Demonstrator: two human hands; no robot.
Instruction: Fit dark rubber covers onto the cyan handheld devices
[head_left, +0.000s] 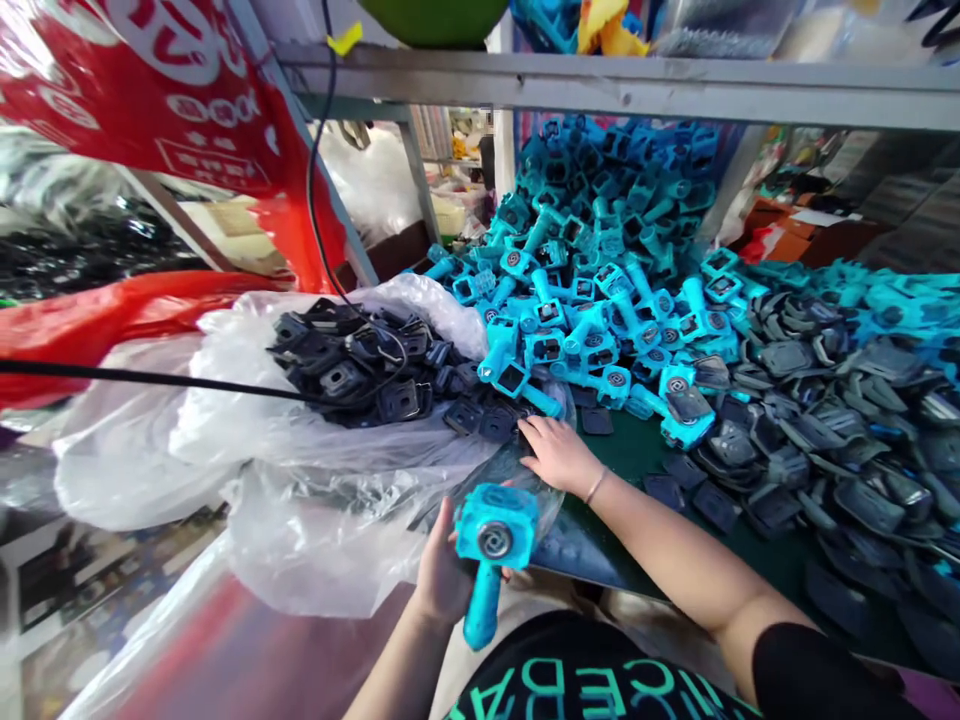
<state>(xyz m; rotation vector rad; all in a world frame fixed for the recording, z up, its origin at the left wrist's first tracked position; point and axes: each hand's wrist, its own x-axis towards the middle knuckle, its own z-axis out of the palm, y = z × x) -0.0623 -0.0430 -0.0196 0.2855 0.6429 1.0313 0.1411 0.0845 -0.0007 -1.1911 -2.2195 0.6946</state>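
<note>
In the head view, my left hand (442,572) is closed around a turquoise plastic housing (517,508) with a short handle pointing down. A round dark disc with a swirl pattern sits on the housing's face. My right hand (559,455) reaches forward with fingers stretched out at the near edge of a heap of black plastic pieces (360,350). Its fingertips are by a flat black piece (496,422); whether they touch it I cannot make out. Just beyond those fingers lies a loose turquoise housing (510,375).
A large pile of turquoise housings (600,300) fills the back of the dark green table (626,455). Dark flat pieces (870,450) are heaped at right. Clear plastic bagging (315,500) spreads at left, crossed by a black cable (150,378). A metal shelf beam (600,85) runs overhead.
</note>
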